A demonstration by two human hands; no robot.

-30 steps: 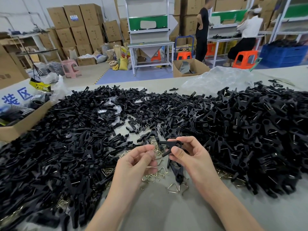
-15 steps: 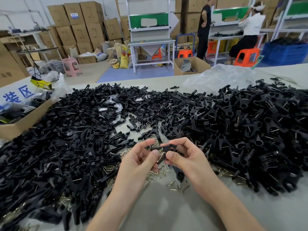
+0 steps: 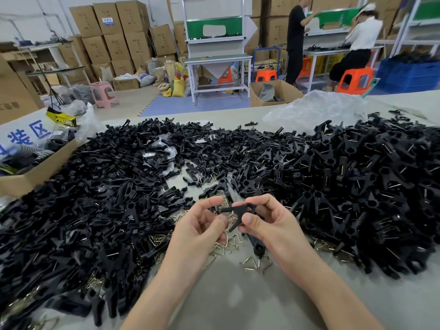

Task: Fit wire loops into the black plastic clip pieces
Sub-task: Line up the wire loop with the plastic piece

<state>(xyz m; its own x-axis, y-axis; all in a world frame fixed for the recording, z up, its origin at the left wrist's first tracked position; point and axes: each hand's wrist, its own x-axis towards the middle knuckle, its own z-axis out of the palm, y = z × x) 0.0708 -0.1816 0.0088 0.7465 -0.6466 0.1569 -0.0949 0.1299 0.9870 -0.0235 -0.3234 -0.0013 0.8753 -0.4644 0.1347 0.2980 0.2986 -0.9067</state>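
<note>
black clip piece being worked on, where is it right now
The black clip piece is low and centre in the head view, pinched between the left hand and right hand, just above the loose wire loops on the table.
</note>
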